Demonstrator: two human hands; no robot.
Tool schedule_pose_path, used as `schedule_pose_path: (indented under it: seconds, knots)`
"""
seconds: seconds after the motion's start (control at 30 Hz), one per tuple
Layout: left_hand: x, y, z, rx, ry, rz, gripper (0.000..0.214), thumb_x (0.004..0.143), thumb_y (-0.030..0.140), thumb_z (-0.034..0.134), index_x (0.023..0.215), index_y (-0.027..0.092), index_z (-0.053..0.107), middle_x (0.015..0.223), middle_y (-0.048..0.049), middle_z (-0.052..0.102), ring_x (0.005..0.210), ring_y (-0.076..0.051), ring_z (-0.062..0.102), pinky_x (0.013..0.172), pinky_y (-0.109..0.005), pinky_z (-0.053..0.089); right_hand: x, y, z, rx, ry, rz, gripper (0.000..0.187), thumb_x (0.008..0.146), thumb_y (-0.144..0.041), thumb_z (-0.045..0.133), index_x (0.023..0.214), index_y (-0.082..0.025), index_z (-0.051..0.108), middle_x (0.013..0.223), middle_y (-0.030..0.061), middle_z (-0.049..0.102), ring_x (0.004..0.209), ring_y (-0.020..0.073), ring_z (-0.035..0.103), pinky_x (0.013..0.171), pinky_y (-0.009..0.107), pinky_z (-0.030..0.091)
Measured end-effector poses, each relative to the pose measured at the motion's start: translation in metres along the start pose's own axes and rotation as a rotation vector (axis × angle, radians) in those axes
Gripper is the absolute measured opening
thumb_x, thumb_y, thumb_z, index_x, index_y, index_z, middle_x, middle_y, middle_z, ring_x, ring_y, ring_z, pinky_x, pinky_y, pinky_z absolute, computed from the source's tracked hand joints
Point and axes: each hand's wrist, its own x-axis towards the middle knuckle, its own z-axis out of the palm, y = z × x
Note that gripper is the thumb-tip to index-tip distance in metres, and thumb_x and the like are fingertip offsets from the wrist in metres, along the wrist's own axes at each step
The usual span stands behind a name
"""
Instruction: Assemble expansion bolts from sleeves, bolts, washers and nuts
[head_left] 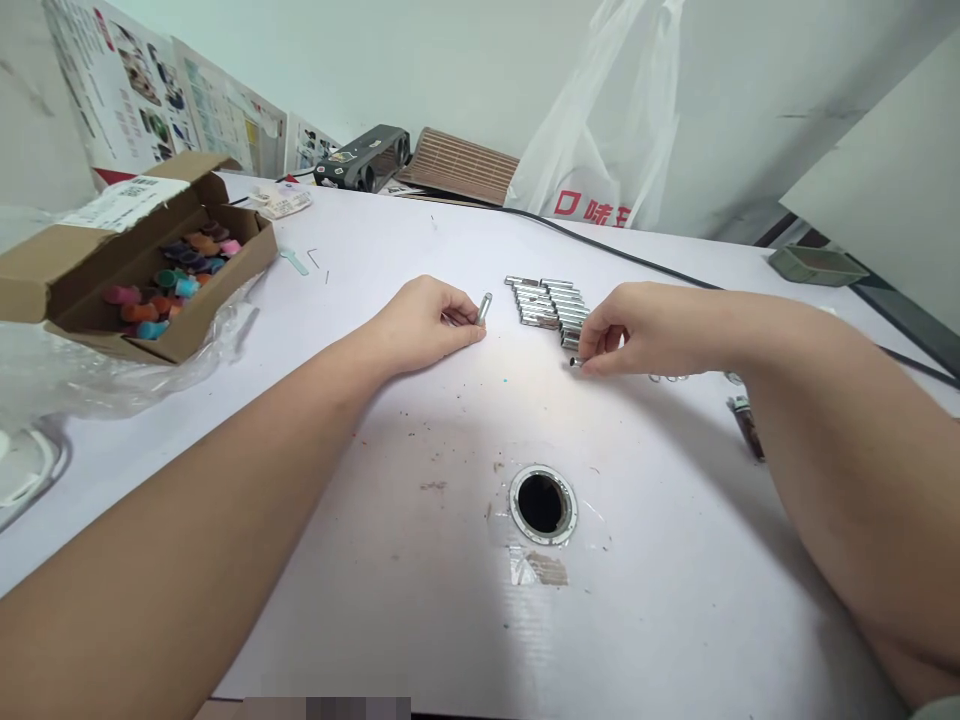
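Note:
In the head view, my left hand point(435, 322) pinches a small, narrow metal piece point(485, 307) with a looped upper end, held upright just off the tabletop. To the right, two slanted rows of shiny metal tubes point(534, 304) lie side by side on the white table. At the near end of these rows, my right hand point(626, 328) has its thumb and fingertips closed on a short metal tube point(575, 362), whose open end faces left. Small wire rings point(667, 378) lie partly hidden under my right wrist.
A round grommet hole point(543, 504) opens in the white table point(450, 620). At left stands an open cardboard box point(225, 275) of colourful small pieces on clear plastic wrap. A black cable point(622, 248) crosses the back, near a white plastic bag point(600, 130). A dark cylindrical item point(746, 428) lies beside my right forearm.

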Motion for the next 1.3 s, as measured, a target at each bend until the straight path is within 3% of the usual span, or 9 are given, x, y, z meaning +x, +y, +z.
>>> schedule_pose_path:
  seconds: [0.13,0.27,0.4,0.5,0.67,0.8,0.97,1.17,1.3]
  knots:
    - [0.002,0.000,-0.001,0.055,0.017,-0.035,0.018,0.082,0.031,0.081,0.086,0.014,0.084,0.081,-0.0056,0.080,0.077,-0.020,0.069,0.077,-0.036,0.050,-0.008,-0.018,-0.003,0.187,0.032,-0.132,0.024,0.087,-0.048,0.074,0.088,-0.024,0.074,0.084,0.0017,0.070,0.064,0.0143,0.053,0.055,0.029,0.041]
    - [0.002,-0.001,-0.003,0.065,0.007,-0.022,0.018,0.081,0.033,0.081,0.081,0.015,0.082,0.074,-0.0029,0.076,0.073,-0.018,0.063,0.073,-0.036,0.046,-0.005,-0.041,0.004,0.442,0.083,-0.267,0.031,0.093,-0.049,0.073,0.080,-0.021,0.070,0.078,0.0033,0.064,0.070,0.0142,0.053,0.062,0.028,0.042]
    - [0.001,-0.001,-0.004,0.036,-0.005,-0.010,0.016,0.081,0.032,0.081,0.079,0.016,0.081,0.073,-0.0018,0.075,0.072,-0.016,0.060,0.073,-0.036,0.046,0.006,-0.049,0.010,0.595,0.164,-0.218,0.033,0.094,-0.048,0.077,0.077,-0.021,0.071,0.069,0.0018,0.052,0.061,0.0114,0.041,0.055,0.029,0.032]
    - [0.000,-0.001,-0.004,0.011,-0.016,-0.009,0.015,0.082,0.030,0.082,0.078,0.016,0.081,0.073,-0.0016,0.075,0.072,-0.016,0.060,0.074,-0.036,0.046,0.013,-0.054,0.011,0.637,0.300,-0.139,0.022,0.092,-0.042,0.081,0.085,-0.021,0.077,0.064,-0.0005,0.047,0.055,0.0097,0.034,0.050,0.029,0.025]
    - [0.000,-0.001,-0.003,0.028,0.000,0.007,0.011,0.082,0.026,0.081,0.080,0.015,0.082,0.073,-0.0017,0.073,0.071,-0.016,0.060,0.076,-0.036,0.048,0.026,-0.069,0.012,0.601,0.549,-0.214,0.011,0.090,-0.030,0.081,0.094,-0.020,0.082,0.058,-0.0024,0.048,0.054,0.0095,0.038,0.052,0.028,0.032]
    - [0.001,0.000,-0.001,0.022,0.000,0.035,0.007,0.082,0.022,0.080,0.079,0.015,0.080,0.075,-0.0022,0.073,0.079,-0.019,0.065,0.085,-0.039,0.052,0.029,-0.084,0.016,0.550,0.589,-0.203,0.012,0.092,-0.029,0.076,0.094,-0.019,0.081,0.054,-0.0029,0.046,0.056,0.0108,0.041,0.052,0.027,0.035]
    - [-0.001,0.001,0.000,-0.003,0.001,0.024,0.004,0.079,0.016,0.082,0.082,0.016,0.080,0.082,-0.0035,0.073,0.089,-0.022,0.069,0.093,-0.041,0.053,0.029,-0.096,0.022,0.426,0.626,-0.297,0.013,0.095,-0.030,0.072,0.089,-0.020,0.078,0.073,0.0046,0.067,0.069,0.0167,0.057,0.068,0.033,0.051]
    - [-0.004,0.003,-0.002,-0.007,-0.010,0.036,0.005,0.081,0.017,0.079,0.077,0.015,0.077,0.075,-0.0018,0.069,0.082,-0.019,0.063,0.085,-0.038,0.051,0.038,-0.091,0.026,0.264,0.529,-0.269,0.023,0.097,-0.043,0.071,0.093,-0.021,0.078,0.095,0.0093,0.078,0.091,0.0280,0.070,0.088,0.046,0.059]
    - [-0.004,0.004,-0.002,0.003,-0.021,-0.001,0.009,0.081,0.018,0.080,0.073,0.016,0.075,0.074,-0.0025,0.069,0.079,-0.019,0.062,0.082,-0.037,0.050,0.038,-0.088,0.026,0.241,0.424,-0.230,0.040,0.091,-0.044,0.080,0.122,-0.019,0.079,0.101,0.0087,0.079,0.093,0.0282,0.073,0.092,0.046,0.059]
